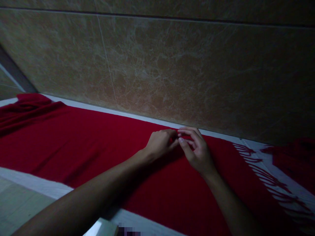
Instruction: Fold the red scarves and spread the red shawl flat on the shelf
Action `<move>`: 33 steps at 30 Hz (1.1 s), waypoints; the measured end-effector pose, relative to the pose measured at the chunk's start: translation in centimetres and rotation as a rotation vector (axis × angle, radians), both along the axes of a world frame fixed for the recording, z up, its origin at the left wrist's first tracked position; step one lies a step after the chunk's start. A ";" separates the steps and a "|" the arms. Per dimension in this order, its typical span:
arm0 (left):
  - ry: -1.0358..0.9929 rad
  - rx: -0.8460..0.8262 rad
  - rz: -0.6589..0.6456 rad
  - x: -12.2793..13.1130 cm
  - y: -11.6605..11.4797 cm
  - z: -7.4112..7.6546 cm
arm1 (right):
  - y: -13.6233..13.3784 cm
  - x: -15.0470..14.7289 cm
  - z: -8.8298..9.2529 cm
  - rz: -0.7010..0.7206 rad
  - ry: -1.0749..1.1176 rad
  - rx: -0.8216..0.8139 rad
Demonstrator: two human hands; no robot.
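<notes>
A long red cloth [103,141] with fringe [265,177] at its right end lies spread over a white surface, its left end bunched in folds. Over the cloth's far edge, near the middle, is my left hand [161,142], its thumb and fingers curled toward each other at the fabric; whether they pinch something is too small to tell. Facing it from the right, my right hand [197,147] has its fingers bent and apart, the fingertips close to those of my left hand. No object shows between its thumb and fingers.
A brown marbled tile wall [157,65] rises behind the cloth's far edge. Another dark red cloth [295,160] lies at the right. A white object [102,227] stands at the bottom edge, left of centre. Pale floor [19,200] shows at the lower left.
</notes>
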State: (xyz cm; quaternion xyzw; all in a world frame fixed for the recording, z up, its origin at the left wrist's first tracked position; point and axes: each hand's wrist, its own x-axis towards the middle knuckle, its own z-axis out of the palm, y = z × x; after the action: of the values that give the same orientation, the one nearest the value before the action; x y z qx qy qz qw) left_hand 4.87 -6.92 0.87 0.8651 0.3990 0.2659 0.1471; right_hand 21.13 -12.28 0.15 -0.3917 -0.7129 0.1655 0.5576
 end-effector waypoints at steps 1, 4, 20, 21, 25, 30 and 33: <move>-0.005 -0.006 -0.002 0.0 0.0 0.0 | 0.0 0.0 0.0 -0.001 0.003 0.000; -0.009 -0.011 -0.003 0.0 0.0 -0.1 | 0.0 0.0 0.1 -0.001 0.009 0.003; -0.087 -0.095 0.016 0.1 -0.2 0.1 | 0.0 0.0 0.1 0.006 0.003 0.011; -0.091 -0.095 0.019 0.1 -0.2 0.1 | 0.0 0.0 0.1 0.006 0.005 0.011; -0.108 -0.097 0.021 0.1 -0.1 0.0 | 0.1 0.0 0.1 0.006 0.012 0.006; -0.124 -0.101 0.012 0.1 0.0 -0.2 | 0.1 0.1 0.0 -0.008 0.008 0.015; -0.129 -0.095 0.007 0.1 -0.1 -0.2 | 0.2 0.1 0.0 -0.021 0.001 0.023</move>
State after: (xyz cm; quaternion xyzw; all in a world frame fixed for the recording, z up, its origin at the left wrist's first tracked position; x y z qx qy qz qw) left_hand 5.00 -6.98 0.70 0.8368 0.4041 0.3024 0.2122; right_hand 21.27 -12.12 0.15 -0.3926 -0.7103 0.1514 0.5643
